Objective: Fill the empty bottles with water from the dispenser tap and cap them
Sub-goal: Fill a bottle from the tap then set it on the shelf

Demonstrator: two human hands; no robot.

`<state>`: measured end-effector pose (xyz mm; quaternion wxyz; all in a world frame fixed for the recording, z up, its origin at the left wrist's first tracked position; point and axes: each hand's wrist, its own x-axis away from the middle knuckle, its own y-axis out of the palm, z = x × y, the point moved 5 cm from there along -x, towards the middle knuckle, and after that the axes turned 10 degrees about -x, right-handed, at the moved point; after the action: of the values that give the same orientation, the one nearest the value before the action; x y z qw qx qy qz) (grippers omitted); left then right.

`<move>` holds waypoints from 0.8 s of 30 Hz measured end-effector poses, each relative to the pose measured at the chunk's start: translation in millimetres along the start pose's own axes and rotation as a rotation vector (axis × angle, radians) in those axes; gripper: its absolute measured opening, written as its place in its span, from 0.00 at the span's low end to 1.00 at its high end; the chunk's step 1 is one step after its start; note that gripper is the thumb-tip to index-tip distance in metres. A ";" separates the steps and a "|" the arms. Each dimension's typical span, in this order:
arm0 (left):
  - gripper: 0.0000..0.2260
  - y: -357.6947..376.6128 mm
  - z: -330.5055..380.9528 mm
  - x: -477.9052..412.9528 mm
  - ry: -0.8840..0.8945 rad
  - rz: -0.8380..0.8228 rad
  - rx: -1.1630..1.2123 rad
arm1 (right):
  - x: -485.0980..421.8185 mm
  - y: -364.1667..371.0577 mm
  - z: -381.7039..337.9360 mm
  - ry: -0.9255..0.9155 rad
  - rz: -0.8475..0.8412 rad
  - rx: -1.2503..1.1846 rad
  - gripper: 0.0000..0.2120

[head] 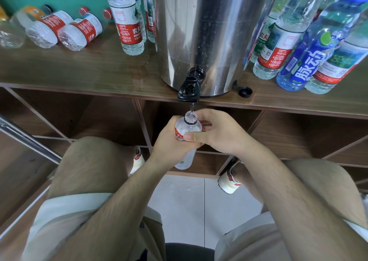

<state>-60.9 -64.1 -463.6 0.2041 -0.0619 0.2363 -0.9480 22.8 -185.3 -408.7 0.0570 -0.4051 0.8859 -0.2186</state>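
A clear plastic bottle (189, 126) with a red label stands upright under the black tap (189, 90) of a steel dispenser (203, 31). A thin stream of water falls from the tap into its open neck. My left hand (169, 141) wraps the bottle's body from the left. My right hand (217, 133) grips it from the right, thumb across the label. A black cap (245, 91) lies on the shelf just right of the dispenser's base.
The wooden shelf (79, 69) carries several empty bottles lying on their sides at the far left (77, 31), upright bottles beside the dispenser (129, 21), and upright bottles at the right, one blue (310, 53). Water is spilled on the shelf. Open cubbies lie below; my knees flank the bottle.
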 end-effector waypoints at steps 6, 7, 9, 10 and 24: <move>0.28 0.7 -1.7 2.7 -0.041 -0.001 0.032 | 0.8 0.4 0.0 -0.002 -0.012 0.002 0.22; 0.28 1.0 -1.2 2.8 -0.039 -0.001 0.033 | 0.8 0.5 0.0 -0.002 -0.013 0.002 0.22; 0.29 1.1 -0.8 2.6 -0.038 -0.001 0.034 | 0.6 0.6 -0.1 -0.008 -0.016 0.004 0.22; 0.29 1.0 -1.0 2.4 -0.040 -0.001 0.037 | 0.5 0.7 -0.3 -0.013 -0.016 0.010 0.22; 0.26 1.6 -3.5 3.0 -0.042 0.003 0.040 | -1.4 1.7 2.1 -0.011 -0.019 0.009 0.22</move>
<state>-63.8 -65.1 -467.4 0.2115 -0.0774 0.2132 -0.9507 23.1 -184.0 -411.5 0.0614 -0.4146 0.8807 -0.2208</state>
